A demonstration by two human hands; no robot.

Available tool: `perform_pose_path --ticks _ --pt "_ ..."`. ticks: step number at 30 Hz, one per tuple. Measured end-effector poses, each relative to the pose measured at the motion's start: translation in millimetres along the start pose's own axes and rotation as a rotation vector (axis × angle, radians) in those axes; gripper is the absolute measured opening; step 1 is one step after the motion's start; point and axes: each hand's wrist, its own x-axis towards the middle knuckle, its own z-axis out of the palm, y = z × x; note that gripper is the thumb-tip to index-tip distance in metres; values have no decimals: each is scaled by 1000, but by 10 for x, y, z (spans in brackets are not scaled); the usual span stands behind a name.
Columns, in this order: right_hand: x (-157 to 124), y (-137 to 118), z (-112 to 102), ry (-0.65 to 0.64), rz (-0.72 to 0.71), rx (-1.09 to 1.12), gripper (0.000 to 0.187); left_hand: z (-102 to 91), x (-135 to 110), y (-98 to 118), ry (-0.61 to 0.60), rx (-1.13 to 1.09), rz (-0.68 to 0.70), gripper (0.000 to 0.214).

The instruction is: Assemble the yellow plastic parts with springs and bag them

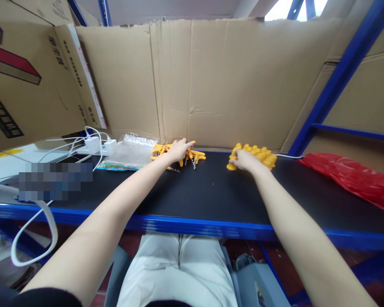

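Observation:
My left hand (pixel 178 150) reaches over a loose pile of yellow-orange plastic pieces (pixel 196 154) near the back of the black tabletop. Thin metal spirals, like corkscrew worms (pixel 194 163), stick out from several of them. Its thumb is stretched out to the side, while the other fingertips are partly hidden among the pieces. To the right, my right hand (pixel 244 161) has its fingers closed on a yellow piece with a round flared end (pixel 231 166). This piece is at the left end of a tight group of yellow knobbed pieces (pixel 263 154), partly covered by the hand.
A clear plastic bag (pixel 131 152) lies left of the pile, beside white chargers and cables (pixel 94 145). A red plastic bag (pixel 345 177) rests at the far right. Cardboard (pixel 243 85) stands behind; a blue metal rim (pixel 198 225) edges the table.

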Motion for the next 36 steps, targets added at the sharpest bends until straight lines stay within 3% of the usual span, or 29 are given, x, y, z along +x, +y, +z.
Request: perform_pose_path --ticks 7,11,15,18,23,28,36 --pt "68 78 69 42 -29 72 26 -80 -80 -26 189 -245 -98 31" --pt "88 101 93 95 -49 75 23 -155 -117 -40 391 -495 -241 26" --pt "91 77 110 48 -37 163 22 -173 -204 -7 459 -665 -386 23" --pt "76 39 133 31 -55 226 21 -126 -317 31 456 -629 -401 24" --pt "36 -18 197 -29 -148 252 29 -63 -465 61 384 -363 -271 25" --pt "38 -96 229 92 -228 238 28 5 -482 23 314 -261 -211 27" --pt "23 -289 236 281 -647 400 23 47 -491 55 191 -227 -156 29"
